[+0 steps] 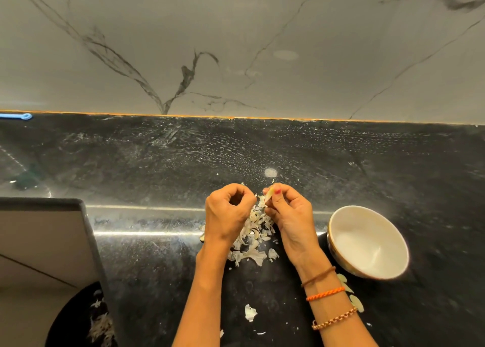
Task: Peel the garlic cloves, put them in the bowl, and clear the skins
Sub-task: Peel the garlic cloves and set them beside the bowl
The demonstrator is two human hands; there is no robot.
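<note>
Right hand [286, 210] pinches a garlic clove [269, 196] above skins [253, 231]; white bowl [367, 241] beside.

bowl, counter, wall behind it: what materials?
Bowl: looks like glazed ceramic, white and smooth inside with a soft sheen and a thin darker rim; could be melamine. Counter: dark polished stone, likely granite, speckled, with sharp strip reflections. Wall: pale marble-look slab or tile with grey veins and a low sheen; real stone or print, cannot tell.

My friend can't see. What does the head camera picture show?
Two hands work over a pile of garlic skins on a black counter; the right hand pinches a garlic clove, the left hand is curled beside it. An empty-looking white bowl sits right.
</note>
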